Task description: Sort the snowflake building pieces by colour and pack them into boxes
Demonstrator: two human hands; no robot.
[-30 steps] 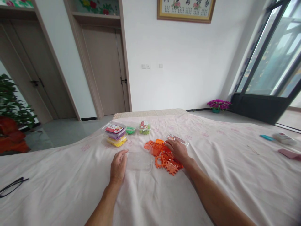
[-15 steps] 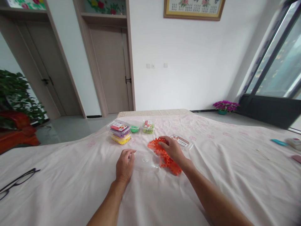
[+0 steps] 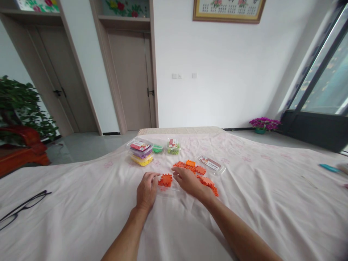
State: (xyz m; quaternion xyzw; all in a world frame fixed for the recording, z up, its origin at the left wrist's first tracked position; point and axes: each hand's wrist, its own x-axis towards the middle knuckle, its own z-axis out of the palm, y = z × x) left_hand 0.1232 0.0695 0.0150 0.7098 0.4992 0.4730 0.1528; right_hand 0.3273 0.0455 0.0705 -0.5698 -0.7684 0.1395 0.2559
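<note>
My left hand [image 3: 147, 190] grips the left side of a clear plastic box [image 3: 174, 193] that lies on the cloth. A small stack of orange interlocking square pieces [image 3: 165, 180] sits in the box, close to my left fingers. Over the box's right side is my right hand [image 3: 188, 181], its fingers and thumb apart with nothing visible between them. More orange pieces [image 3: 208, 183] lie loose on the cloth beyond and to the right of that hand, partly covered by it. Behind them rests a clear lid [image 3: 212, 165] with a paper label.
Stacked clear boxes of purple and yellow pieces [image 3: 141, 154] stand at the back left, beside boxes of green [image 3: 157, 148] and lime pieces [image 3: 173, 146]. Eyeglasses [image 3: 24, 206] lie at the far left. A blue object [image 3: 330, 168] is at the right on the pale cloth [image 3: 266, 203].
A stack of orange pieces now lies in the clear box. My right hand has moved left, from the orange pile to over the box. My left hand stays at the box's side.
</note>
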